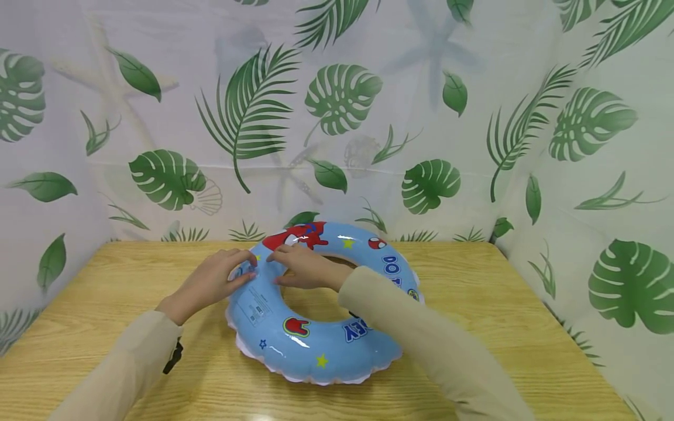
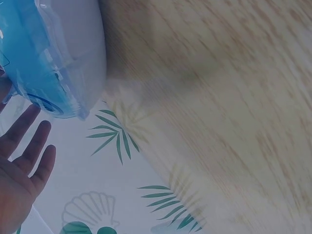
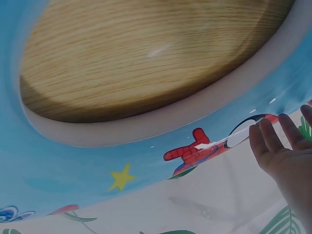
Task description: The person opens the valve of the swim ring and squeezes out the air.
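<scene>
An inflated blue swim ring (image 1: 318, 354) lies on the wood-grain tabletop (image 1: 463, 310), directly under the fingers of both hands. The left hand (image 1: 213, 279) is at its outer left edge, thumb and fingers bent and parted with a gap between them, the tips at the blue vinyl; whether they pinch a small part there cannot be told. In the left wrist view three of these fingers spread loosely, just beside the ring's seam. The right hand (image 1: 310, 269) is loosely bent and parted too, gripping nothing visible, its fingertips over the ring to the right of the left fingers and its thumb by the inner edge of the hole. The hole opens below and to the right of the right fingers, with wood showing through; the right sleeve (image 1: 421, 327) crosses its right side and the ring's near right part. Left of the left fingers a wide stretch of wood runs to the tabletop's side edge, and another lies beyond the ring on the right. Beyond the fingers, the ring's far rim overlaps the tabletop's back edge in the head view, before a leaf-printed cloth (image 1: 368, 158). Nearer the body than the fingers, the scalloped pale seam has wood in front of it.
</scene>
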Available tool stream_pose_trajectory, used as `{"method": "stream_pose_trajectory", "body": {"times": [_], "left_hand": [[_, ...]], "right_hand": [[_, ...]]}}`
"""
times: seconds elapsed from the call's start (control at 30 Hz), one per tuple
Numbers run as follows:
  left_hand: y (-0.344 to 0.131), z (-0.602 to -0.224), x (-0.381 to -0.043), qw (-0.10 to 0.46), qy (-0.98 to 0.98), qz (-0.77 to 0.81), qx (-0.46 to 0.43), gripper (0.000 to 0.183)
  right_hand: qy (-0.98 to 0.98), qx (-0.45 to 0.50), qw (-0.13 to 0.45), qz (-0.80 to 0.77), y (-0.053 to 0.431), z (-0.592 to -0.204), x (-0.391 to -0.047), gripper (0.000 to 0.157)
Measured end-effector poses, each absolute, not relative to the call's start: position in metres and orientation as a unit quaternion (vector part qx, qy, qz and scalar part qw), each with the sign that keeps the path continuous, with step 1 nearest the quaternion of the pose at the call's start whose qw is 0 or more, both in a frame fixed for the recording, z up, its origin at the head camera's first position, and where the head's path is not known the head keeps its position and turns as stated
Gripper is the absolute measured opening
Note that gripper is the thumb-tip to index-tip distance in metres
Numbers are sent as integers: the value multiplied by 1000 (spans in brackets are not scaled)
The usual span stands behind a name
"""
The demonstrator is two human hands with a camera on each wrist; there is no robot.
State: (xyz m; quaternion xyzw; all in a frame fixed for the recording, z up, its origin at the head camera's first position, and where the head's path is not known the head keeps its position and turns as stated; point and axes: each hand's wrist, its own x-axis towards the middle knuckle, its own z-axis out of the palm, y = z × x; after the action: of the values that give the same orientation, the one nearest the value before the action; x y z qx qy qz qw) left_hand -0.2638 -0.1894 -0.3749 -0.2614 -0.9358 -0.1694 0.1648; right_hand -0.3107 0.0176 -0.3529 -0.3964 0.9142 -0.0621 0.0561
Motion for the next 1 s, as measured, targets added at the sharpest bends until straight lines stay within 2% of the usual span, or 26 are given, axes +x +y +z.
{"method": "stream_pose_trajectory", "body": {"times": [0.57,1.0], "left_hand": [[-191,-376,-267,165,-942,-148,-250,23],[-191,-373,-269,155,-943,-150,-252,19]], "right_hand": [[919,-376,89,-79,9,-357,-314,54],[919,-371,107,-81,8,-354,-317,56]]}}
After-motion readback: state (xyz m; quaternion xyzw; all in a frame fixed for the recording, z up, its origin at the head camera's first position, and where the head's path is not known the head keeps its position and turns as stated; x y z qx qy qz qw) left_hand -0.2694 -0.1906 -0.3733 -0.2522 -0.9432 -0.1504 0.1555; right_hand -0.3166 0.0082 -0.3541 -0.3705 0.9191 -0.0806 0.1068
